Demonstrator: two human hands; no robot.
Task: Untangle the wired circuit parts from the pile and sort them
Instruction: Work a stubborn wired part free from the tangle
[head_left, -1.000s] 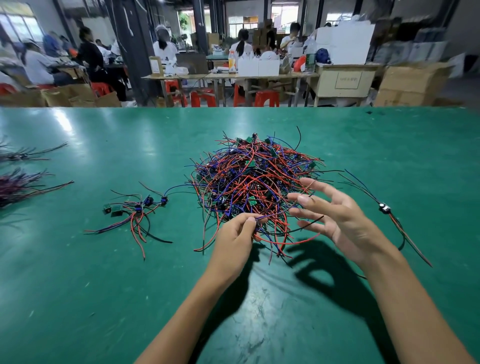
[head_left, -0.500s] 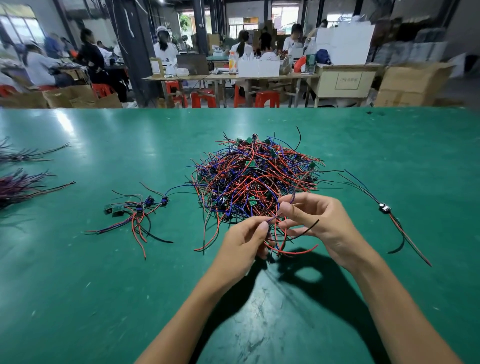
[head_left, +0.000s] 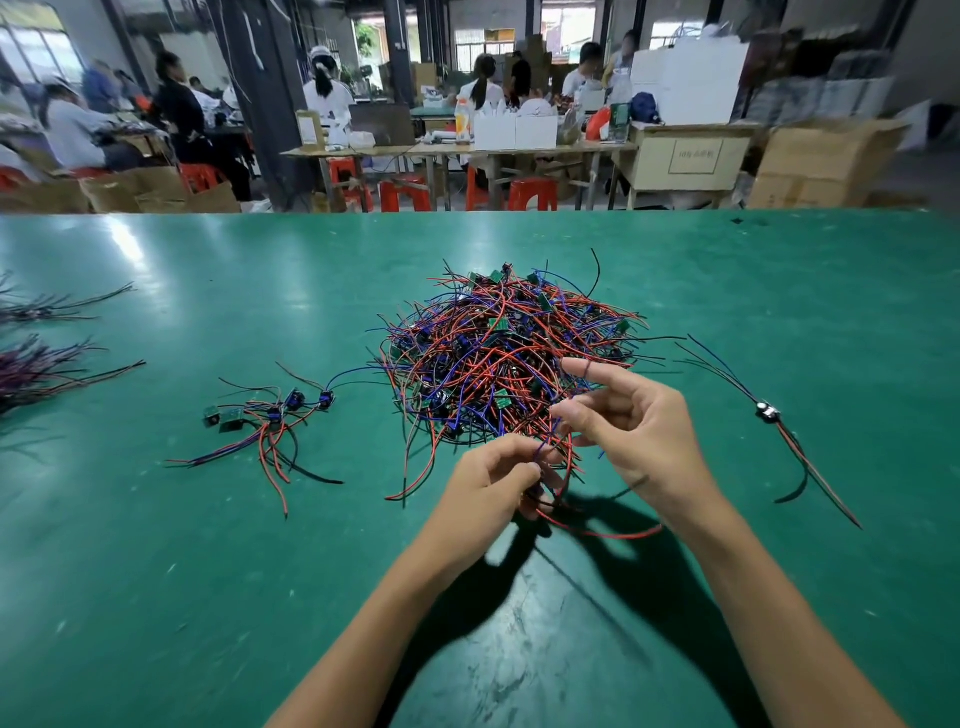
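A tangled pile (head_left: 498, 353) of red, blue and black wires with small green circuit boards lies in the middle of the green table (head_left: 156, 597). My left hand (head_left: 493, 478) pinches wires at the pile's near edge. Just right of it, my right hand (head_left: 628, 426) pinches thin wires between thumb and fingers, with the index finger raised and a blue wire looped on it. A small sorted group of wired parts (head_left: 265, 421) lies to the left of the pile. One single wired part (head_left: 768, 413) lies to the right.
Two bundles of dark wires (head_left: 36, 364) lie at the table's far left edge. Beyond the table's far edge are workbenches, red stools (head_left: 530, 192), cardboard boxes (head_left: 826, 161) and several seated people.
My right hand came in from open beside the pile, took hold of wires beside my left hand, and now lifts them slightly with the index finger raised. My left hand kept its pinch.
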